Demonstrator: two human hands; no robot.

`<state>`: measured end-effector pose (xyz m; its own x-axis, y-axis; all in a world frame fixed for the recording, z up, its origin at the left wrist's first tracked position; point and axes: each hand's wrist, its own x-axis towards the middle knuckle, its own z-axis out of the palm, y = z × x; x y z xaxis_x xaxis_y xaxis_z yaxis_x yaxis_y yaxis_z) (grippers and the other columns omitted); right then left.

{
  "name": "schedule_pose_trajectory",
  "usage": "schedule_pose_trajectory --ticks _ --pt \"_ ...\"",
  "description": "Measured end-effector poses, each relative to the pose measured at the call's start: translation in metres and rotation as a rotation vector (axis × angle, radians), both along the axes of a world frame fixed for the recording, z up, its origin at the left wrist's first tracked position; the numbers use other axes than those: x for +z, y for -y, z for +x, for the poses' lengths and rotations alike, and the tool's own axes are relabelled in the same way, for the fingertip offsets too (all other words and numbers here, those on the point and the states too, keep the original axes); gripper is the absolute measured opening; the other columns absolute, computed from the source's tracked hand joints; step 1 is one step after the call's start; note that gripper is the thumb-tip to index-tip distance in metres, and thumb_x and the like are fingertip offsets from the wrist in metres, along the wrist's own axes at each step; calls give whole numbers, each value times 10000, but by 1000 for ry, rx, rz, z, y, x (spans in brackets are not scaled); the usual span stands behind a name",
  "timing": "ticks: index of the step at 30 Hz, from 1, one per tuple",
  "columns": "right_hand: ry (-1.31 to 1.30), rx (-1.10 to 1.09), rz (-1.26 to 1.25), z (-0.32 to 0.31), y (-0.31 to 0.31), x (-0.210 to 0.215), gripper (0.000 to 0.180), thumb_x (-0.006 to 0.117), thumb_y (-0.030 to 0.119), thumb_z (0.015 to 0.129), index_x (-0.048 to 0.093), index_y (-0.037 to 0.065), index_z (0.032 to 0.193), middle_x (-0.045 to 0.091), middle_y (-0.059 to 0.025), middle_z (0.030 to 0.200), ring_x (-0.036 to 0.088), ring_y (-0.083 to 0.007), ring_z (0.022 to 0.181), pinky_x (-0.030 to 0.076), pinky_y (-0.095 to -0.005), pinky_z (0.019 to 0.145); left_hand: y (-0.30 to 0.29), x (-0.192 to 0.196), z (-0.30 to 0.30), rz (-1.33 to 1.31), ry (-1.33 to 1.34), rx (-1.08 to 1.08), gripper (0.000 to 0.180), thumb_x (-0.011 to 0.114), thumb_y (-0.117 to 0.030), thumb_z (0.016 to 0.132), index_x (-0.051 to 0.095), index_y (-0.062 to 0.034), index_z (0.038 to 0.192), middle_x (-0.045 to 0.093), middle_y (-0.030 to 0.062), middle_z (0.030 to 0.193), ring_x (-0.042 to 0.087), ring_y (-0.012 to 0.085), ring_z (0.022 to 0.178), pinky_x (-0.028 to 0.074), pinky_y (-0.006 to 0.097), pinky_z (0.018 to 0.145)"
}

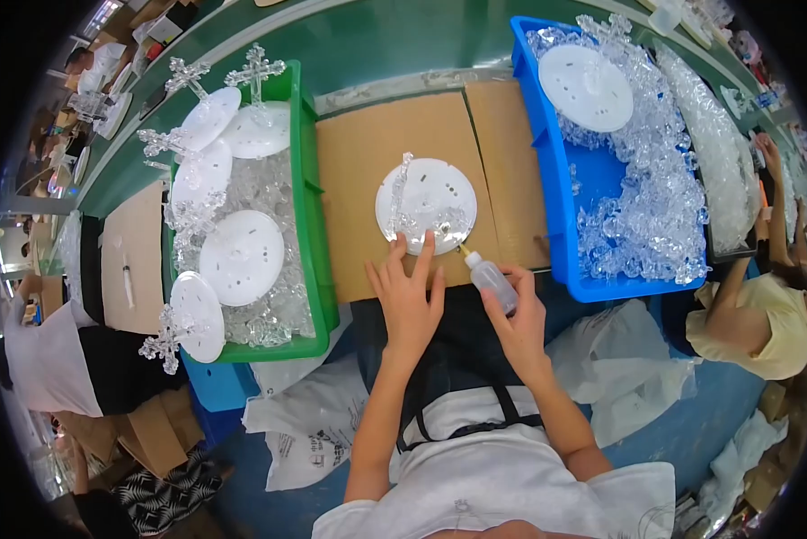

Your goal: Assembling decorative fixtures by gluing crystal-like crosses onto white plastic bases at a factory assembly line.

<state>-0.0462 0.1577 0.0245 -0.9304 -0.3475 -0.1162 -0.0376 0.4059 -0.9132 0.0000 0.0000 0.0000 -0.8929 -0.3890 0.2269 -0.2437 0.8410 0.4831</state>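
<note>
Pressing our left hand (407, 292) flat, fingers spread, we steady the round white plastic disc (426, 206) on the brown cardboard sheet (368, 162). Our right hand (520, 316) grips a small clear squeeze bottle (489, 276), nozzle just beside the disc's edge.

A small assembly workshop or factory line is shown. A long green workbench (368, 40) is covered with flattened brown cardboard sheets (394, 148), on which a green plastic bin (312, 216) of white round plastic discs and clear crystal-like crosses and a blue plastic bin (547, 162) of clear plastic parts are set. Other seated workers (754, 319) are seen alongside, and white plastic bags (619, 359) are piled beneath.
</note>
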Motion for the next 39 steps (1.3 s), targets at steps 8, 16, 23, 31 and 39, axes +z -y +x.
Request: schedule_pose_trajectory --ticks 8,16,23,31,39 --pt "-105 -25 20 -14 6 -1 313 596 210 911 492 3 1121 631 -173 988 620 -254 827 482 -323 680 -2 1 -2 -29 -23 4 535 623 -177 843 474 -176 1357 419 198 1288 399 356 1222 212 630 1036" --pt "-149 -12 37 -13 7 -3 308 586 221 920 489 -2 1109 623 -199 972 617 -293 820 480 -348 689 -1 2 0 -33 1 -1 534 626 -177 838 481 -170 1351 421 198 1285 401 354 1216 201 629 1041" --pt "-144 -19 31 -14 8 -4 309 575 232 928 483 -4 1105 621 -210 955 610 -306 798 475 -365 699 1 6 -1 -13 5 -12 528 622 -182 842 482 -168 1350 423 201 1284 402 356 1212 201 632 1038" --pt "-22 -8 -28 -4 1 -6 331 573 240 929 471 1 1134 608 -140 989 605 -167 727 508 -268 570 2 13 -2 -41 46 -2 501 612 -167 848 497 -179 1335 433 187 1283 415 354 1211 206 650 1028" --pt "24 34 -78 7 2 -12 347 569 245 930 464 -5 1147 598 -143 1021 611 -157 751 525 -260 588 5 20 -5 -95 98 -17 476 590 -125 850 511 -180 1316 454 188 1263 381 378 1268 202 677 1019"
